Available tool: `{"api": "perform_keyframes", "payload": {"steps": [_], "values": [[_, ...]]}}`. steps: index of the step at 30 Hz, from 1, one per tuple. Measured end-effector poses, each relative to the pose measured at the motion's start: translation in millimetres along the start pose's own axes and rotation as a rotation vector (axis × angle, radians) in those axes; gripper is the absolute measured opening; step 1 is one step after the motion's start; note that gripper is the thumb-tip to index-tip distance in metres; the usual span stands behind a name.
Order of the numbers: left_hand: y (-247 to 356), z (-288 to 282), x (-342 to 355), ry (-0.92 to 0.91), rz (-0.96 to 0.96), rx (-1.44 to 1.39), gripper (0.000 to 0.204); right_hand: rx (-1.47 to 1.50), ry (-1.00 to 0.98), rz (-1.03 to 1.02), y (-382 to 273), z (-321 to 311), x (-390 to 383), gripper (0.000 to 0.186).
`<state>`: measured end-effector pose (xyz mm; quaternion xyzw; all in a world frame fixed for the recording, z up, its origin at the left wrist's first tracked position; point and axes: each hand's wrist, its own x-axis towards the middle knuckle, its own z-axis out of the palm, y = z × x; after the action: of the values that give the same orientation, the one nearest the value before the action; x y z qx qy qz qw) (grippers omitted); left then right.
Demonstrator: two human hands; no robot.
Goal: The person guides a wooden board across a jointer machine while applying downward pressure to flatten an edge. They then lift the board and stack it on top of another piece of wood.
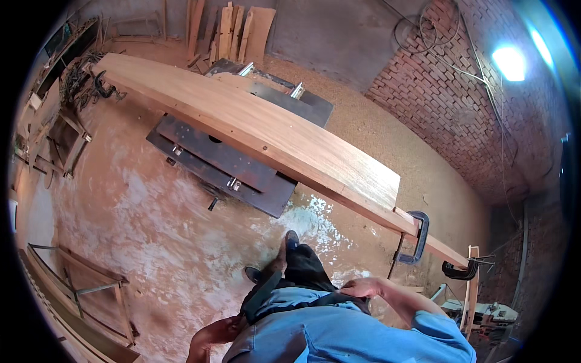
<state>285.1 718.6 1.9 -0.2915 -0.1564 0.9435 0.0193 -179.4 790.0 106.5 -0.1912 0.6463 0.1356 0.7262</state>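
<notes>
My right hand (363, 288) is at my waist, its fingers closed on a dark cloth band (322, 299) over my blue shirt. My left hand (223, 331) is low at my left hip, against dark cloth (259, 295); its fingers are partly hidden. Ahead of me a long pale wooden board (254, 121) lies diagonally across a dark metal machine table (221, 175). At the board's right end a C-clamp (422, 237) grips a narrower wooden bar, with a second black clamp (454, 269) farther right.
Wood offcuts (233, 33) lean at the back wall. A brick wall (423, 91) runs along the right. A wood-and-metal frame (121, 302) stands at lower left, more clamps (103, 85) hang at upper left, and tools (493, 311) sit at lower right. The floor (145, 230) is dusty.
</notes>
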Motion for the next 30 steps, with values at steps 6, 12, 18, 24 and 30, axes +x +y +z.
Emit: {"api": "perform_keyframes", "payload": {"steps": [6,12,18,24,30], "values": [[2,7,-12,0.145,0.118,0.469,0.022,-0.071,0.014,-0.502,20,-2,24,0.030],[-21,47,-33,0.441,0.160,0.936,0.037,-0.025,-0.049,-0.685,5,-12,64,0.023],[-25,75,-17,0.435,0.163,0.935,0.049,-0.123,-0.100,-0.768,-12,-59,73,0.025],[-9,85,43,0.452,0.163,1.247,0.038,-0.545,0.140,-0.710,-75,-85,91,0.039],[4,106,61,0.303,0.340,1.140,0.046,-0.732,-0.240,-0.638,-119,-81,101,0.047]]}}
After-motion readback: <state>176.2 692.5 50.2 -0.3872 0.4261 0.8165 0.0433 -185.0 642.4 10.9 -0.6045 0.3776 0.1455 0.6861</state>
